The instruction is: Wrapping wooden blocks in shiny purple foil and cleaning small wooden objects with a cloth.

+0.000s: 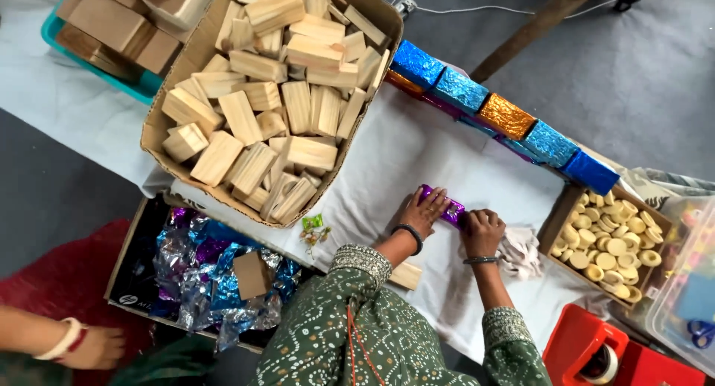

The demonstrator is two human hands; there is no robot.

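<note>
Purple foil covers the block (pixel 442 205) that both hands are pressing on the white cloth (pixel 417 151), approx mid-table. Left hand (pixel 426 212) lies over its near end, fingers spread flat on the wrap; right hand (pixel 482 232) is curled vs the other end, fingertips pinching the foil there. Neither hand lifts it; block rests on the cloth.

Progress, judged from the layout: a row of wrapped blocks (pixel 506 116) in blue, orange and purple foil already stands along the far edge of the table, so several look finished. The one in hand seems nearly wrapped, ends maybe not folded in yet; can't tell for sure.

Lots left: the big cardboard box (pixel 179 66) is heaped w/ bare wooden blocks (pixel 275 103), and one more bare block (pixel 407 275) sits by the left forearm. Loose foil sheets (pixel 201 270) fill a dark box at the person's left, below the table edge. A smaller box of pale round pieces (pixel 611 241) sits at right. Another person's hand (pixel 89 346) shows bottom left, not involved.
</note>
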